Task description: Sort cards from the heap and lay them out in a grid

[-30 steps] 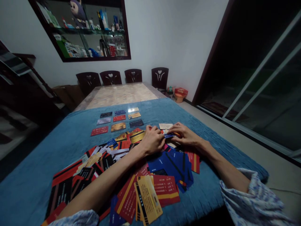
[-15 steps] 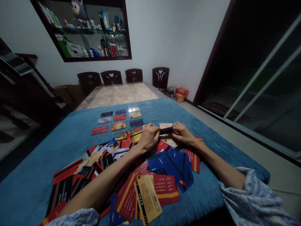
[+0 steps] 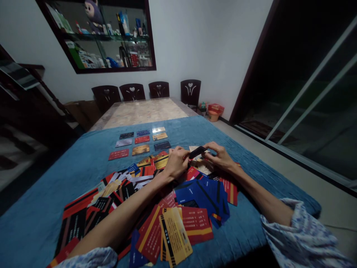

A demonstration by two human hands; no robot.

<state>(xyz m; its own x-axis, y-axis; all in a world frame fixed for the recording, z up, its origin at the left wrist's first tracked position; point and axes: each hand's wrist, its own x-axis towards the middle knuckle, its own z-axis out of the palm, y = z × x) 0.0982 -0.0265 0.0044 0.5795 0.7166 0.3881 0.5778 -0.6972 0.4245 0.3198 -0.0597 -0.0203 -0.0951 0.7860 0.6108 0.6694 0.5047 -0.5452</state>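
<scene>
My left hand (image 3: 176, 163) and my right hand (image 3: 220, 155) hold one dark card (image 3: 197, 152) between them, raised a little above the blue cloth (image 3: 69, 163). Both hands pinch it at its ends, and it tilts up to the right. Under and around my hands lies a loose heap of red, blue, black and gold cards (image 3: 156, 201). A pale card (image 3: 195, 149) lies just behind the held one. Farther back, several cards (image 3: 141, 141) lie face up in neat rows.
The cloth covers the near part of a long table (image 3: 145, 109) with bare top beyond. Several dark chairs (image 3: 160, 89) stand at the far end. A wall cabinet (image 3: 106, 35) holds bottles. Glass sliding doors (image 3: 306, 104) are on the right; a red bucket (image 3: 214, 111) sits on the floor.
The dark card went from lying low among the heap to being lifted in both hands and tilted up at its right end. My right hand rose slightly.
</scene>
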